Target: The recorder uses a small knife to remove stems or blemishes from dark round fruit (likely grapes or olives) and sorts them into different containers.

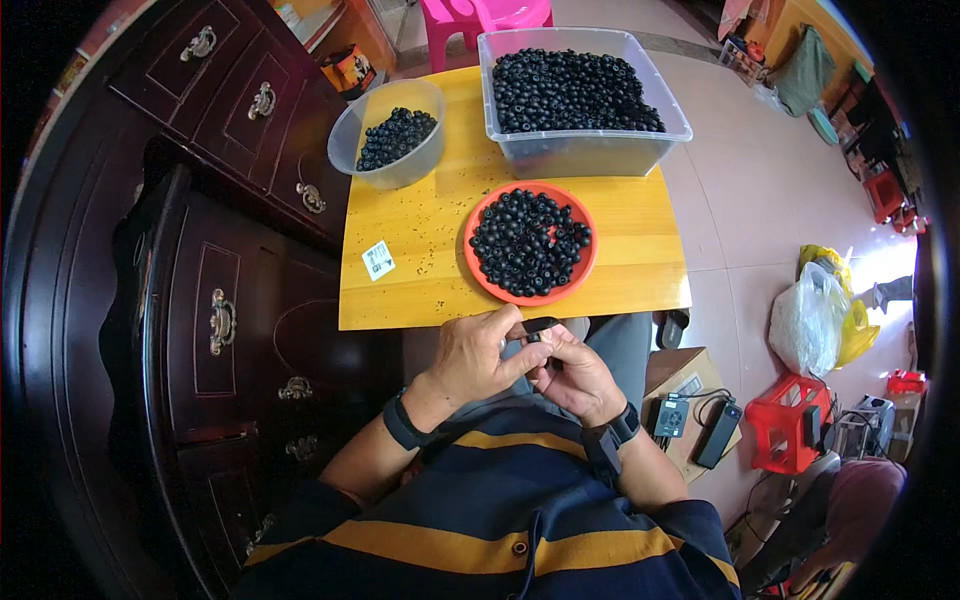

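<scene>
Both hands meet just below the centre of the frame, at the near edge of the yellow table [430, 250]. The left hand [478, 355] curls closed, thumb and forefinger pinching a small black part [538, 330] from the left. The right hand [578, 378] closes on the same part from below and the right, fingers bent in toward the left thumb. The part sits between the two sets of fingertips, off the table and over the lap; it looks like a short black ring or cap, though it is too small to tell its shape for sure.

Right above the hands, an orange plate [480, 275] holds a heap of black rings. Higher, at top centre, a clear tub [585, 150] is filled nearly to the rim with the same pieces. In the upper left stands a clear bowl [345, 135] with a smaller pile. A small white tag [378, 259] lies on the bare wood left of the plate.

The step in hand seems to be working one piece between the fingers, pressing or fitting it. The next move calls for a firm, aligned squeeze with both thumbs, without letting the piece slip into the lap.
</scene>
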`<action>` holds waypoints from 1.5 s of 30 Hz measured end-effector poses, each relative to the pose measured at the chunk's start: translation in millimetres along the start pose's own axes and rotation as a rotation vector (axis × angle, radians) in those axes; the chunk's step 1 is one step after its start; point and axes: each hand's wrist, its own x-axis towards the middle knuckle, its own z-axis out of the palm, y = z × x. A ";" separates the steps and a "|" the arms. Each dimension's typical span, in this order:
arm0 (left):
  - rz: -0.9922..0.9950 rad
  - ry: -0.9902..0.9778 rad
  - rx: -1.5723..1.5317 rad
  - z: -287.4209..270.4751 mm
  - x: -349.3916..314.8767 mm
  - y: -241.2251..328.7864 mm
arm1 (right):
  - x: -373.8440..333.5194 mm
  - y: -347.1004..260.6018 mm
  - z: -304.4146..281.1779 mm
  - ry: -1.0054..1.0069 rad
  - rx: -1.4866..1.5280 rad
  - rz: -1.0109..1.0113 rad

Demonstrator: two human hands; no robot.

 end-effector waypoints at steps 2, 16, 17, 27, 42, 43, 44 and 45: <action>-0.004 0.001 0.010 -0.7 -0.9 -1.4 | 1.8 1.6 -2.5 0.010 -0.007 0.009; 0.000 -0.050 -0.027 0.6 -1.9 -11.5 | 7.5 0.3 -2.3 0.047 -0.009 -0.007; 0.000 -0.051 -0.027 -1.7 -0.9 -10.0 | 8.1 0.5 -1.6 0.047 -0.008 -0.007; -0.087 -0.143 -0.102 -18.5 8.1 -8.2 | 9.8 2.0 3.7 0.077 -0.002 0.063; -0.249 0.109 0.177 -106.0 76.1 -6.2 | 5.2 0.8 -0.1 0.053 0.071 0.167; -0.221 0.017 0.155 -89.9 63.0 -20.3 | 5.4 1.4 1.8 0.050 0.066 0.163; -0.228 -0.069 0.118 -75.7 54.1 -14.2 | 5.5 0.9 2.6 0.065 0.068 0.170; -0.236 -0.154 0.082 -61.0 44.3 -7.5 | 5.2 0.4 2.5 0.079 0.070 0.181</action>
